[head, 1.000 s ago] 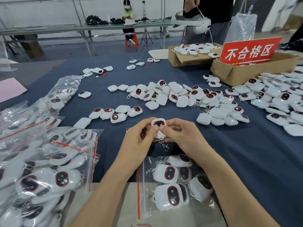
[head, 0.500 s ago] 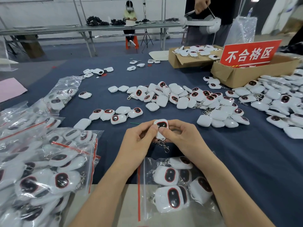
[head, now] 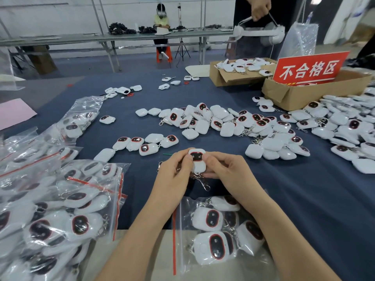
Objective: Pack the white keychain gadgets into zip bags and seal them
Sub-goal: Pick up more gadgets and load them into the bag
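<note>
Two hands, left hand [head: 174, 175] and right hand [head: 229, 171], each kept a grip on one white gadget [head: 197, 161] above the counter [head: 304, 199], just beyond a partly filled zip bag [head: 219, 232].

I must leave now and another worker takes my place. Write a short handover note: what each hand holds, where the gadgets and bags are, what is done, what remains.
Left hand and right hand: together they hold one gadget, face up, above the cloth; its clip hangs below.
Open bag: lies just in front of you, between the forearms, with a few gadgets inside; whether it is sealed is unclear.
Filled bags: piled at the left.
Loose gadgets: many in the middle and at the right of the table.
Left to do: put the held gadget into the bag, seal it, go on with the loose ones.
</note>
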